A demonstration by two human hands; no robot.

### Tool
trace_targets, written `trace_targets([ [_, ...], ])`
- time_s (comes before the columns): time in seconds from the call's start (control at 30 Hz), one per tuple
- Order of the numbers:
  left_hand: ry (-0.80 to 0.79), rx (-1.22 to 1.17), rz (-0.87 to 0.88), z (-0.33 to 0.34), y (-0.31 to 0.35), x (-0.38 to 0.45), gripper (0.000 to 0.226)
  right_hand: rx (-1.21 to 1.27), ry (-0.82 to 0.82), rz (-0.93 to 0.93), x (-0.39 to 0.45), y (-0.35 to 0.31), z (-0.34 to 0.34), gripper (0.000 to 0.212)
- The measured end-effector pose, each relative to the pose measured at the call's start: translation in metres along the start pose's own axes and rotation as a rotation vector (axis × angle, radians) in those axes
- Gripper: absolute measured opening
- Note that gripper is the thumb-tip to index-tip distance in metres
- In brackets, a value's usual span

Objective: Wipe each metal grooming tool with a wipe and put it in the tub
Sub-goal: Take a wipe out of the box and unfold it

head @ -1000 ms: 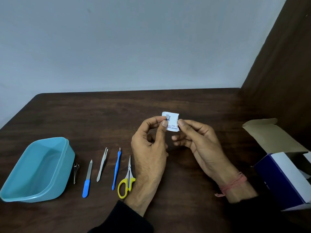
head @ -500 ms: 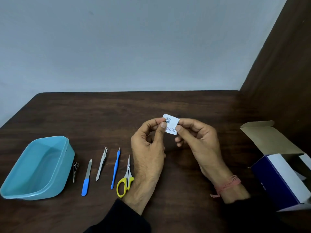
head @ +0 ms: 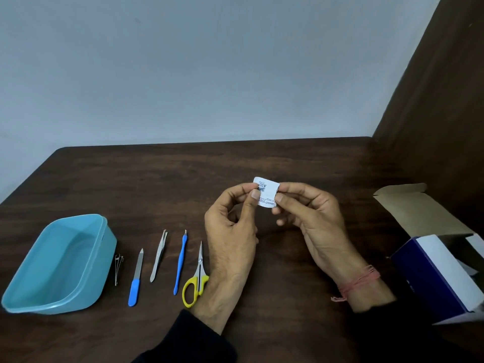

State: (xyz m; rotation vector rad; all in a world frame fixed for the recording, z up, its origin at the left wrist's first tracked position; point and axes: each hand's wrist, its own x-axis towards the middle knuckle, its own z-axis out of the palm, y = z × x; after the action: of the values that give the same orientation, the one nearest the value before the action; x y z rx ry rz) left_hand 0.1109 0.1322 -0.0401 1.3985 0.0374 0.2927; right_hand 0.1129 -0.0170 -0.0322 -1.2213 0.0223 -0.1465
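Note:
A small white wipe sachet (head: 267, 193) with blue print is held above the middle of the table. My left hand (head: 231, 231) pinches its left edge, and my right hand (head: 311, 218) pinches its right edge. To the left lie, in a row, a nail clipper (head: 118, 268), a blue-handled nail file (head: 136, 280), metal tweezers (head: 159, 256), a blue cuticle pusher (head: 180, 263) and yellow-handled scissors (head: 196, 280). The scissors' handles are partly hidden by my left wrist. The light blue tub (head: 86, 260) stands at the far left with nothing in it.
An open blue and white cardboard box (head: 442, 271) sits at the table's right edge, its flap raised. A brown panel (head: 440, 106) rises along the right side, and a pale wall stands behind the dark wooden table (head: 183, 179).
The sachet has stayed between both hands, tilting slightly and back. The hands have barely shifted; the tools and tub lie as before.

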Motion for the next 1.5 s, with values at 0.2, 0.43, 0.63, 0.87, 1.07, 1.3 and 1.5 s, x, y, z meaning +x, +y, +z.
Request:
trace_targets([
  [0.2,0.011,0.127,0.040,-0.001,0.000,-0.001,0.007,0.009,-0.006,0.014,0.002,-0.001,0.000,0.017],
  [0.43,-0.020,0.270,0.030,0.001,0.003,-0.004,0.020,-0.271,0.044,-0.232,-0.001,0.002,0.003,0.023],
  [0.63,-0.028,0.227,0.000,0.001,0.010,-0.006,0.016,-0.481,0.079,-0.410,-0.008,0.003,0.007,0.033],
  [0.87,0.000,0.322,0.041,0.002,0.009,-0.007,0.006,-0.667,0.099,-0.555,-0.012,0.002,0.007,0.033],
  [1.07,0.018,0.343,0.049,0.002,0.004,-0.004,0.006,-0.716,0.124,-0.577,-0.013,0.002,0.010,0.033],
  [1.3,-0.002,0.334,0.061,0.001,0.005,-0.004,0.003,-0.690,0.157,-0.604,-0.012,0.000,0.007,0.036],
  [1.5,0.024,0.366,0.038,0.002,0.003,-0.005,0.004,-0.785,0.139,-0.686,-0.013,0.004,0.006,0.037],
])
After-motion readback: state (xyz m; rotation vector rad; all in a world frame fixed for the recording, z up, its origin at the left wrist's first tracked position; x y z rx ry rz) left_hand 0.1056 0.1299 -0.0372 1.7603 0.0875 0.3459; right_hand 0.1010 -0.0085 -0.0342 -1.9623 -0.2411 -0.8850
